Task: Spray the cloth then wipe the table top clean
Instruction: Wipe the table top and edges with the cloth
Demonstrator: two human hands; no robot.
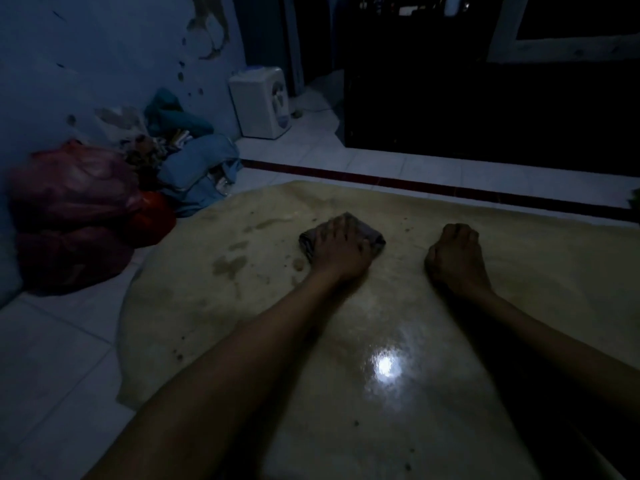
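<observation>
The room is dim. A low beige table top (519, 271) fills the middle and right of the view, with dark stains and specks on its left part and a bright wet-looking glare near me. My left hand (341, 249) presses flat on a folded grey cloth (375, 239) in the middle of the table. My right hand (453, 254) rests on the table to the right of the cloth as a closed fist with nothing visible in it. No spray bottle is in sight.
Red plastic bags (76, 216) and a heap of blue clothes (197, 168) lie on the white tiled floor at the left by the wall. A white water dispenser (259, 102) stands at the back. Dark furniture (485, 109) lies beyond the table.
</observation>
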